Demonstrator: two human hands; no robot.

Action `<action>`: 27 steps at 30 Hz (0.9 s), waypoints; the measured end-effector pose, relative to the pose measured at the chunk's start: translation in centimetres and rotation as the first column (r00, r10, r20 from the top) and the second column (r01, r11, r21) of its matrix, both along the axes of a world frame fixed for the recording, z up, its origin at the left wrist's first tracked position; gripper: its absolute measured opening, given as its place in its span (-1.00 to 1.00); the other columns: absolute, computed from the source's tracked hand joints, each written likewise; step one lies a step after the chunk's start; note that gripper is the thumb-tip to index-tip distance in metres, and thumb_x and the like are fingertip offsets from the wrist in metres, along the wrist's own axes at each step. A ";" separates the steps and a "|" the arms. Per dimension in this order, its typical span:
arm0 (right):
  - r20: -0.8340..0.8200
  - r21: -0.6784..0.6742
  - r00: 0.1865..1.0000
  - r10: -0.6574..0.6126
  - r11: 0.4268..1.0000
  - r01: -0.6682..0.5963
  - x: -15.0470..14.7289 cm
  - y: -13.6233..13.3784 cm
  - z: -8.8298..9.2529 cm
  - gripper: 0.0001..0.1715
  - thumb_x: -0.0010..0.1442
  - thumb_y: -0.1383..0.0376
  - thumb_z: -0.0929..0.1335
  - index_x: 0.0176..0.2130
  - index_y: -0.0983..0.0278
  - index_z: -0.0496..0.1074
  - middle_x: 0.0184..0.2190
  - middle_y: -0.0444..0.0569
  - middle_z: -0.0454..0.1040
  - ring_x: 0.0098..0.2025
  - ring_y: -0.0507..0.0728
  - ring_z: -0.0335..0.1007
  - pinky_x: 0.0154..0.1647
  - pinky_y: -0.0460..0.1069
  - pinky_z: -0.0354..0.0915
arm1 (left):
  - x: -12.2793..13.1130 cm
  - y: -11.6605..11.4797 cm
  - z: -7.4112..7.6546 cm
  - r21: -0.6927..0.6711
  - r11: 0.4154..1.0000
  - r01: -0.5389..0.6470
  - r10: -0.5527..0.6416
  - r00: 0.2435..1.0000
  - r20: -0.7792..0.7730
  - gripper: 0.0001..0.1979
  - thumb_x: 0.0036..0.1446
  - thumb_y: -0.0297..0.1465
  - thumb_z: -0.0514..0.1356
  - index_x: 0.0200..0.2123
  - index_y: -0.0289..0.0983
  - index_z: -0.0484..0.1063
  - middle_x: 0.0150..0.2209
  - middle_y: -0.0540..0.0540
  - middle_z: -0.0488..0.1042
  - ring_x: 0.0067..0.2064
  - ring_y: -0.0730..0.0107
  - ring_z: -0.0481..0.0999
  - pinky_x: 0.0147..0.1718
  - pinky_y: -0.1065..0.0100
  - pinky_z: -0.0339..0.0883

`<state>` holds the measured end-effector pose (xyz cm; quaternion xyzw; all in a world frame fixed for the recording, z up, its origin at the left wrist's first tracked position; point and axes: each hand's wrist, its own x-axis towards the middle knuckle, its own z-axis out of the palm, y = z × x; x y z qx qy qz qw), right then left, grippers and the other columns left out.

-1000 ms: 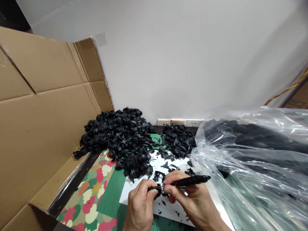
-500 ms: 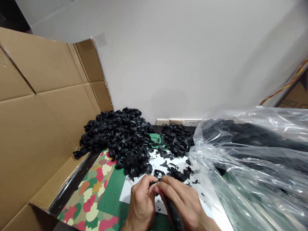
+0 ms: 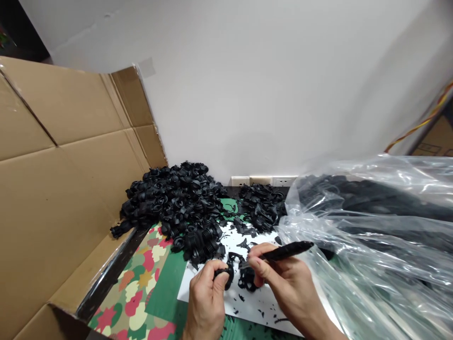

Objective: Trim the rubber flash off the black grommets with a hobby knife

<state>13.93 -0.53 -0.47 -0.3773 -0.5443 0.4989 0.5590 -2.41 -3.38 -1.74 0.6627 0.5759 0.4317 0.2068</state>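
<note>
My left hand (image 3: 207, 297) pinches a small black rubber part (image 3: 226, 276) between thumb and fingers, just above a white sheet (image 3: 255, 304). My right hand (image 3: 286, 283) grips a black-handled knife (image 3: 286, 250), its handle pointing right and its tip at the rubber part. A ragged black offcut (image 3: 247, 279) hangs at the blade between the two hands. Black scraps lie scattered on the sheet around them.
A large heap of black ribbed rubber parts (image 3: 177, 208) lies behind my hands, with a smaller heap of trimmings (image 3: 262, 203) to its right. A clear plastic bag (image 3: 371, 236) of black parts fills the right side. A cardboard box flap (image 3: 60, 189) stands on the left; a patterned mat (image 3: 138, 293) underneath.
The knife handle, which pointed down toward me half a second ago, has swung back up to point right. My hands have moved slightly apart, exposing the rubber part and an offcut.
</note>
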 end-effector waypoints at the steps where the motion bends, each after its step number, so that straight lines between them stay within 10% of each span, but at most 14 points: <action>1: -0.021 -0.027 1.000 0.023 0.999 -0.024 -0.1 0.0 0.0 -0.76 0.10 0.14 0.38 -0.40 0.28 0.42 -0.63 -0.15 0.39 -0.62 0.06 0.34 -0.59 -0.06 0.29 | 0.0 0.0 0.1 0.001 1.000 0.001 -0.001 1.000 -0.010 -0.81 0.19 -0.35 0.02 -0.33 -0.25 0.41 -0.55 -0.01 0.39 -0.53 0.38 0.39 -0.62 0.46 0.22; 18: 0.022 -0.427 0.972 0.233 0.882 -0.201 -2.3 -0.6 0.4 -0.72 0.03 0.12 0.34 -0.50 0.28 0.31 -0.80 -0.31 0.13 -0.73 -0.06 0.00 -0.71 -0.14 -0.09 | 0.0 0.0 0.0 0.118 0.993 0.023 -0.019 0.999 -0.038 -0.83 0.16 -0.44 0.06 -0.22 -0.24 0.43 -0.29 -0.13 0.57 -0.27 0.27 0.55 -0.30 0.36 0.43; 27: -0.097 -0.537 0.981 0.169 0.821 -0.195 -2.6 0.3 -0.9 -0.79 -0.14 0.18 0.32 -0.63 0.25 0.26 -0.80 -0.30 0.18 -0.81 -0.10 -0.05 -0.77 -0.13 -0.14 | 0.2 0.0 -0.3 -0.083 0.996 0.015 -0.008 0.997 0.082 -0.79 0.15 -0.36 0.07 -0.19 -0.28 0.43 -0.52 -0.05 0.50 -0.55 0.37 0.43 -0.56 0.42 0.35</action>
